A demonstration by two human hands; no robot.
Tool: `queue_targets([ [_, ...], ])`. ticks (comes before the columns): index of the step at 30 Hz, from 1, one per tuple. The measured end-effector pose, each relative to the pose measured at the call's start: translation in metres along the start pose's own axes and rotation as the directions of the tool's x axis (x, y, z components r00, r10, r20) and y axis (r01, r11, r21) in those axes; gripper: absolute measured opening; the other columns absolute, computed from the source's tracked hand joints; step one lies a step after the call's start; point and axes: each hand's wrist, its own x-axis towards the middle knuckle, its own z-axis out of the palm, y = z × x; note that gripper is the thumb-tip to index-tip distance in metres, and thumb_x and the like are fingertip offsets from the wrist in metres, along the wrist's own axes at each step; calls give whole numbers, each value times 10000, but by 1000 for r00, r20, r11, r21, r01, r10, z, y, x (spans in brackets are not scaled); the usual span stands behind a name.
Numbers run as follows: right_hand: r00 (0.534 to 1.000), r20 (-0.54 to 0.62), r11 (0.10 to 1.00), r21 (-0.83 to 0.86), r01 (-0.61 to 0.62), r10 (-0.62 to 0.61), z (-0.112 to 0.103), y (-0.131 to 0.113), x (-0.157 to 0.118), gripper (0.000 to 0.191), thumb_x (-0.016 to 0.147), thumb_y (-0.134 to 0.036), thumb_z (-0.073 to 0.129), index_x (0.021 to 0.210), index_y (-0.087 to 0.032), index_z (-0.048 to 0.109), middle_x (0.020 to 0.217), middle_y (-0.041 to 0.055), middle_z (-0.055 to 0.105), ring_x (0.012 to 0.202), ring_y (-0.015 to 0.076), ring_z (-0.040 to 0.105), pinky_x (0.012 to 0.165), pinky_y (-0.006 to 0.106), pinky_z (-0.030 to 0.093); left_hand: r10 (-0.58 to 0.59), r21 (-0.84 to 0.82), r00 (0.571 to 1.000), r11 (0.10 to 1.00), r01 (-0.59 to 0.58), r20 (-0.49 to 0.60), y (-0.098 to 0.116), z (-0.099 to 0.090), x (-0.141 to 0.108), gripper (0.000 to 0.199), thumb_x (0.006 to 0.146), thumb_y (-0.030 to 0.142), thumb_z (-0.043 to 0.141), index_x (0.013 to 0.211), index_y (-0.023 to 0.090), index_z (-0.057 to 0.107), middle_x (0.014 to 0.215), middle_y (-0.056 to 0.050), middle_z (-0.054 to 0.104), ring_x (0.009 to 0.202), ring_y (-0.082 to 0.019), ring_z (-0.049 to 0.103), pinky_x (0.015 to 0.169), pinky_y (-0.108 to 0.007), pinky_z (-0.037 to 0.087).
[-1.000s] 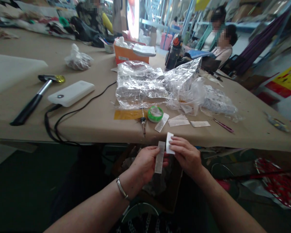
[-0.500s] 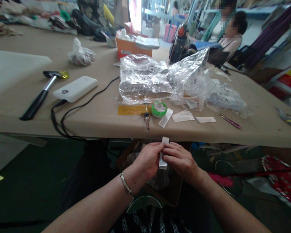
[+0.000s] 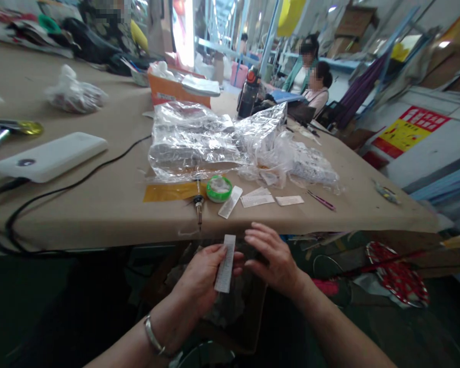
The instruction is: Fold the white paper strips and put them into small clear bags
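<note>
My left hand [image 3: 201, 278] grips a narrow white printed strip [image 3: 225, 266] between thumb and fingers, just below the table's front edge. To its right, my right hand [image 3: 270, 258] is off the strip, empty, with its fingers apart. On the table ahead lie a small stack of white strips [image 3: 257, 198], a single strip [image 3: 290, 201] and another strip [image 3: 230, 202] by a green round tin [image 3: 219, 189]. A soldering iron [image 3: 199, 207] rests on an amber tape piece [image 3: 168, 192], its tip at the front edge.
Clear plastic bags [image 3: 195, 143] lie behind the strips, tweezers [image 3: 321, 200] to their right. At left are a white power bank [image 3: 53, 153] with a black cable and a hammer [image 3: 11, 130]. A bottle [image 3: 249, 94] and an orange box [image 3: 172, 87] stand farther back. People sit beyond.
My right hand has let go of the strip and moved away to the right, its fingers spreading. The strip stays in my left hand. The view has turned to the right.
</note>
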Motion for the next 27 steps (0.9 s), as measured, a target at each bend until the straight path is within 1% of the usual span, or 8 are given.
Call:
queue_targets([
  [3,959,-130,899,-336,-282,252,-26,44,1,505,920,-444,468,1301,-112,450,1290,177,490,1262,314,377,1039,520,345,-24,65,998,998,27,-50,1,2,-1,68,851,90,522,855,64,585,761,-128,662,602,-157,632,581,-261,556],
  [6,916,-55,753,-550,-360,398,-39,78,-7,596,912,-495,446,1294,-38,460,1298,216,477,1246,364,376,1018,535,350,-30,92,998,995,35,-55,0,2,-1,56,853,99,531,860,65,575,790,-136,666,596,-149,629,571,-250,556],
  [9,924,29,755,-586,-294,382,-39,89,-22,476,932,-399,441,1264,-63,505,1295,178,501,1213,328,426,1005,486,383,-33,101,997,994,40,-65,-2,1,-1,63,861,108,521,865,68,570,803,-142,668,606,-152,632,576,-253,559],
  [13,961,-92,834,-479,-273,262,-42,88,-40,278,941,-245,417,1108,-143,615,1161,122,610,1108,265,536,956,433,435,-31,122,996,992,40,-78,-3,-2,0,73,860,116,525,870,62,575,783,-132,664,588,-147,625,559,-248,552],
  [16,941,-219,893,-319,-317,256,-43,75,-37,180,917,-222,479,960,-185,649,1016,89,663,959,228,615,868,389,492,-28,140,996,989,40,-82,-4,0,0,87,864,126,520,866,60,577,767,-124,660,578,-143,620,553,-247,546],
  [19,911,-306,950,-56,-308,277,-29,44,-23,123,897,-180,522,932,-206,637,990,62,665,931,197,631,861,357,504,-29,143,996,989,40,-82,-5,2,-1,98,869,133,512,867,60,577,765,-124,660,569,-143,617,551,-248,539],
  [23,986,-149,986,161,-53,78,9,-11,-10,167,885,-136,520,994,-215,619,1051,69,649,1085,219,572,935,408,473,9,59,1000,998,-9,-4,-9,2,-1,104,847,119,516,835,60,601,710,-95,639,537,-127,588,509,-221,497],
  [27,990,1,980,143,136,-138,39,-36,-12,156,897,-142,509,1003,-194,611,1045,80,655,1135,225,537,974,442,435,118,-106,990,988,-109,77,-12,-5,4,31,713,74,622,694,70,598,649,-44,591,510,-86,528,440,-160,397],
])
